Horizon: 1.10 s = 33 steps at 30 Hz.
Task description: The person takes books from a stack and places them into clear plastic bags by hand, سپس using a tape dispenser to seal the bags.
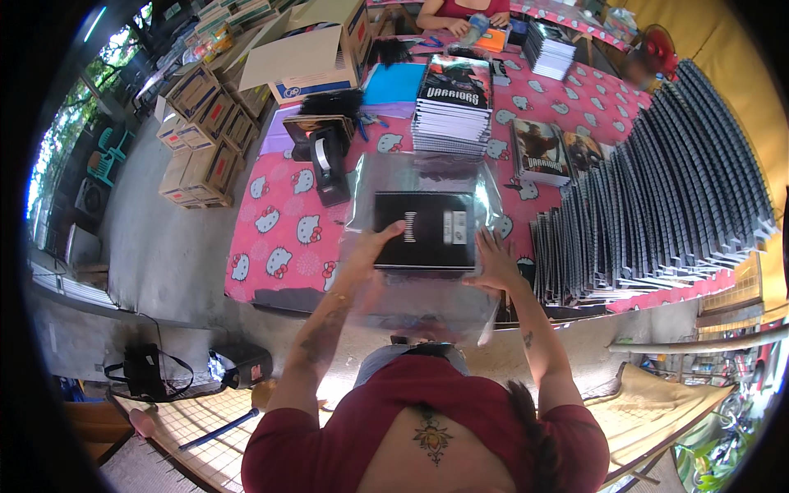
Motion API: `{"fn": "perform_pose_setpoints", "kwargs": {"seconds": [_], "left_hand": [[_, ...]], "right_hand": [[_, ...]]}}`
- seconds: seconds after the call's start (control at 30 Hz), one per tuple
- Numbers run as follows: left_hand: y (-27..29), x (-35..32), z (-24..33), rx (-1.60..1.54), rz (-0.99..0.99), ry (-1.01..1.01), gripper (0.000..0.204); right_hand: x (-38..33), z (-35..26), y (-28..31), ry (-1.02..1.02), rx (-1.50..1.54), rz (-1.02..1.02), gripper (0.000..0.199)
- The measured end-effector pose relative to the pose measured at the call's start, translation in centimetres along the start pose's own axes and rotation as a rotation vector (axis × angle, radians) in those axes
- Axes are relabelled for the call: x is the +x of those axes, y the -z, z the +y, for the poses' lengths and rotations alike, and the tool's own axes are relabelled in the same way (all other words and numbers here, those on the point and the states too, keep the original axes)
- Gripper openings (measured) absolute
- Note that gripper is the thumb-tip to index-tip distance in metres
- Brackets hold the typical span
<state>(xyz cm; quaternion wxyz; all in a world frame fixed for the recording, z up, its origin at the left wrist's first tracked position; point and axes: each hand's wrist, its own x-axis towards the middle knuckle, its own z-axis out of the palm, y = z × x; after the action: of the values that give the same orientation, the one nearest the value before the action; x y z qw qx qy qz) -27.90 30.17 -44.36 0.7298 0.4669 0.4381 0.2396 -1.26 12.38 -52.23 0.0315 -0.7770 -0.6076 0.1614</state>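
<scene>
So the pink cartoon-cat tablecloth (283, 238) is packed with stuff. Up at the far left corner there's an open cardboard box (308, 49) with its flap up, and off the table's left edge a bunch of smaller brown cartons (205, 131) with red labels stacked on the ground. Middle of the table has a tall stack of notebooks (454, 111) with a dark picture cover, two more of the same kind lying flat to the right of it (555, 149), and then a long fanned-out row of spiral-bound notebooks (657, 189) running down the right side. A black tape dispenser (329, 164) sits left of center.

The black notebook (427, 230) is near the table's front edge, inside a clear plastic bag (419, 246). It lies flat with its long axis running left to right, a pale label patch towards its right half.

Left hand (374, 246) is open, fingers spread, thumb on the notebook's left edge through the plastic. Right hand (493, 259) is open and flat too, fingers pressing the lower right corner. Neither one is really clamped around it. Another person's hands (477, 20) are at the far end of the table.
</scene>
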Motion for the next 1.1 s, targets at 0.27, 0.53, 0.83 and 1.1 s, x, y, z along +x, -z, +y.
{"fn": "perform_pose_setpoints", "kwargs": {"seconds": [0.27,0.53,0.83,1.1], "left_hand": [[-0.5,5.3,-3.9,0.827,0.148,0.015,0.09],[-0.1,4.5,-2.8,0.919,0.184,-0.027,0.093],[2.2,3.6,-5.7,0.778,0.357,-0.149,0.079],[3.4,2.9,-6.9,0.296,0.228,-0.143,0.051]], "right_hand": [[-1.4,0.7,-0.4,-0.005,-0.029,-0.033,0.141],[-0.7,0.8,0.1,0.022,0.043,-0.06,0.131],[-0.6,-4.6,-0.5,-0.436,1.454,0.128,0.039],[0.0,-2.6,-3.3,-0.317,1.582,0.064,0.061]]}}
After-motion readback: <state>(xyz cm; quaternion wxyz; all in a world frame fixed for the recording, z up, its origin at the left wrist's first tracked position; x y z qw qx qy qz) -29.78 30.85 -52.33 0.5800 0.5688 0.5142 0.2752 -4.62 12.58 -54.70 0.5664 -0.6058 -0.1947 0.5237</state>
